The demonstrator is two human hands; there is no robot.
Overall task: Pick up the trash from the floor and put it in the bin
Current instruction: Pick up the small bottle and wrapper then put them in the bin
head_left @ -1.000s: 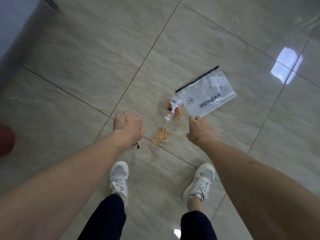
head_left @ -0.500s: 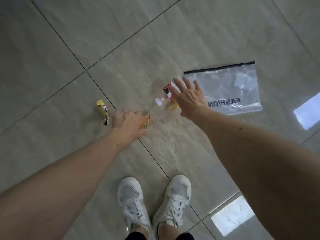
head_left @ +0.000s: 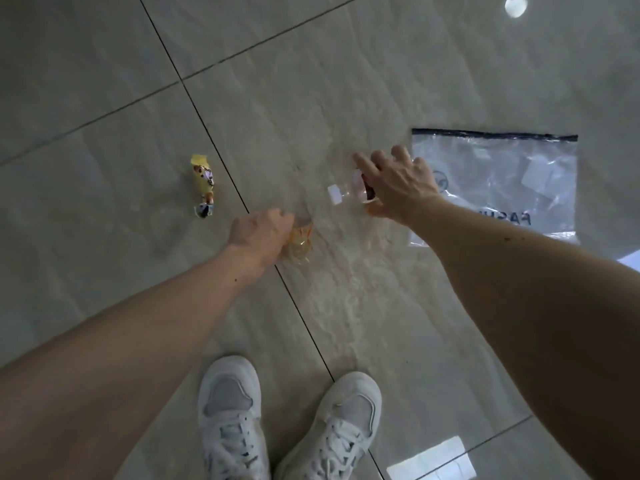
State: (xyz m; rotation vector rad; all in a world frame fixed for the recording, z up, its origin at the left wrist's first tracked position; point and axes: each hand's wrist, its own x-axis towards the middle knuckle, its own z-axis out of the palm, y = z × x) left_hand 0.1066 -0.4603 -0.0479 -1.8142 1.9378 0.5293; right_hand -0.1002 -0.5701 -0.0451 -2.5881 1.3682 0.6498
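Note:
Trash lies on a glossy beige tiled floor (head_left: 104,81). My left hand (head_left: 259,233) is closed on a crumpled orange see-through wrapper (head_left: 302,241) at floor level. My right hand (head_left: 398,185) wraps over a small clear bottle (head_left: 348,194) with a white cap and a red label; its fingers arch over the body and the thumb sits below it. A yellow candy wrapper (head_left: 204,185) lies alone to the left of both hands. A clear zip bag (head_left: 502,174) with a black strip and dark lettering lies flat just right of my right hand. No bin is in view.
My two white sneakers (head_left: 232,417) (head_left: 332,427) stand close together at the bottom middle. Dark grout lines cross the floor. Bright light patches reflect off the tiles at the bottom right and top right.
My right hand has dropped from spread fingers above the bottle to wrapping over it. My left hand has closed tighter on the orange wrapper. The view has moved nearer the floor.

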